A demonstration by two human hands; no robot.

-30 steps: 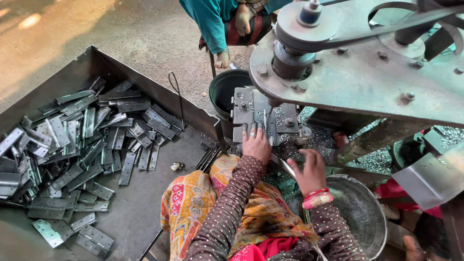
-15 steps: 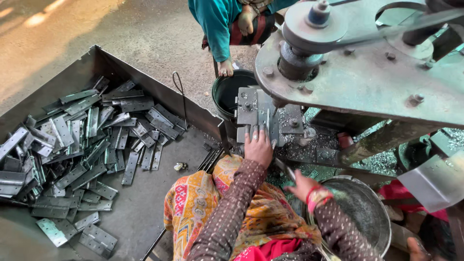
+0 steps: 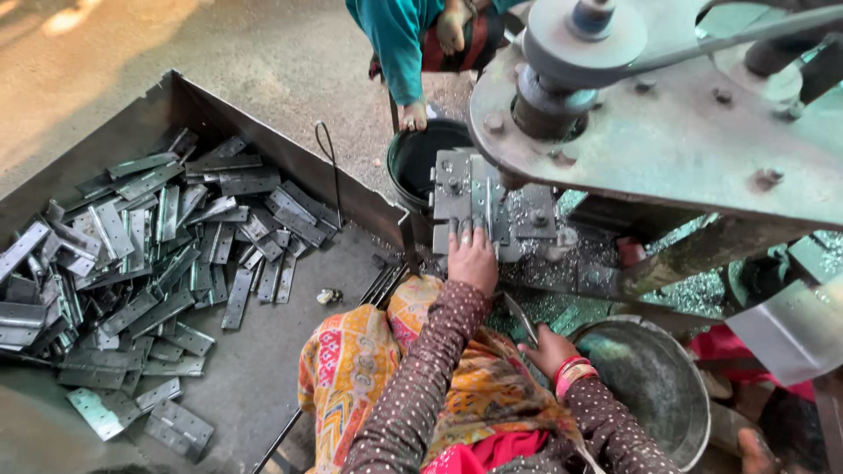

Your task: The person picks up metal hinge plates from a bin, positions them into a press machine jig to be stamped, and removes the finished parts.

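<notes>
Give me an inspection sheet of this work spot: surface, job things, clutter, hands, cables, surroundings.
Surface: press bed strewn with metal chips.
Job's things: grey die block; metal strip.
Clutter: heap of hinge plates in metal tray.
Grips: left hand rests on the die block; right hand at the strip, grip unclear.
Cables: wire loop on the tray wall.
Surroundings: metal basin, dark bucket, another person.

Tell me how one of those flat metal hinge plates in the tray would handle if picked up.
A hinge plate looks like thin steel: probably stiff, heavy for its size. Its flat shape suggests no rolling; its sheen hints at slipperiness. Overlapping in the pile, neighbours would likely shift.
</notes>
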